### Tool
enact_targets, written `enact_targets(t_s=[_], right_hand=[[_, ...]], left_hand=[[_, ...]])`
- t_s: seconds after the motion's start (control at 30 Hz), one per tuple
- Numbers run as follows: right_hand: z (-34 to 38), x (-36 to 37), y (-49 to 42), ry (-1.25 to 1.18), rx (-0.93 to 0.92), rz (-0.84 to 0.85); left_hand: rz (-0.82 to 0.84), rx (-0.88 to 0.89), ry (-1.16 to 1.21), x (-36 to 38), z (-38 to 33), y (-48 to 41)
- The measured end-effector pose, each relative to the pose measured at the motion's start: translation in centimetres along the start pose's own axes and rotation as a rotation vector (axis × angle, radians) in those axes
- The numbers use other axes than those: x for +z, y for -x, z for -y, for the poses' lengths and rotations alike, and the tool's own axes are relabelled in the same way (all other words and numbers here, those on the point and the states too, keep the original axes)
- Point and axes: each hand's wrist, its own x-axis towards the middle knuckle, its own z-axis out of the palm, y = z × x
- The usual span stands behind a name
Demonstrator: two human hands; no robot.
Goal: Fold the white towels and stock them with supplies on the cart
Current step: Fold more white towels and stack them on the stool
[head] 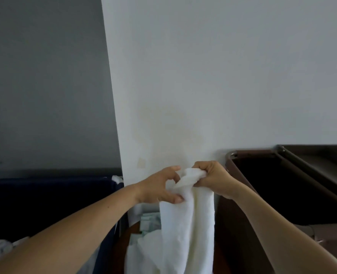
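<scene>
A white towel [185, 224] hangs lengthwise in front of me, held up at its top edge. My right hand [211, 178] grips the bunched top of the towel in a closed fist. My left hand [159, 186] is just beside it, thumb and fingers pinching the towel's left edge a little lower. The towel's lower part drops out of view at the bottom. The brown cart [282, 186] stands to the right, its dark bin open at the top.
A white wall corner [203, 86] rises straight ahead, close behind the hands. A dark blue bin [49, 198] with white linen at its rim stands on the left. More white and pale green cloth [149, 224] lies low behind the towel.
</scene>
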Motion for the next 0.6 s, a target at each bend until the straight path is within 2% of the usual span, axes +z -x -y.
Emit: enact_targets(t_s=[0.17,0.27,0.33,0.4,0.5,0.6], right_hand=[[0.8,-1.4,0.1,0.105,-0.008,0.087],[0.1,-2.2,-0.2,0.155,0.036,-0.071],[-0.6,-2.3,-0.3,0.167,0.065,-0.177],[-1.6,-1.9,-0.3,0.198,0.088,-0.179],[-3.7,-1.0,-0.2,0.321,0.157,-0.074],[-6.0,-0.5,0.3,0.433,0.252,0.033]], left_hand=[[-0.008,0.036,0.062,-0.2,-1.0,0.0],[-0.051,-0.031,-0.023,-1.5,-0.5,0.3],[-0.063,-0.074,-0.214,-2.7,0.0,0.6],[-0.139,-0.078,-0.315,-3.9,0.3,0.6],[-0.357,-0.009,-0.166,-5.0,-0.4,0.5],[-0.457,0.013,-0.025,-5.1,-1.1,0.3]])
